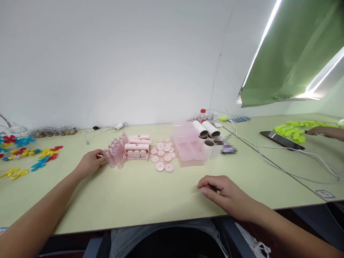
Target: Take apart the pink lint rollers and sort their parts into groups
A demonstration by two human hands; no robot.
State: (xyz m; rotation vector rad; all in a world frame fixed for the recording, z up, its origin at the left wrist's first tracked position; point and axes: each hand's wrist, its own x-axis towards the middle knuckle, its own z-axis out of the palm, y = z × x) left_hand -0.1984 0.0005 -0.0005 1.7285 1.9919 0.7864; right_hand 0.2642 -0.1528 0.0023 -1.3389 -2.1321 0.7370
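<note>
At the left, the left hand (91, 162) has half-curled fingers at the leftmost clear pink tubes (116, 158); I cannot tell whether it grips one. A sideways nudge could topple the close-packed group against the pink holders (137, 147) just right. Beyond them lie pink discs (160, 166); nearer and farther right, the right hand (224, 193) curls loosely, thumb and fingers apart, nothing visible in it.

No text is clearly legible. The blue-bordered sticker (325, 194) on the right-hand table (329, 150) carries indistinct marks; lettering on the bottle (202, 116) is unreadable.
</note>
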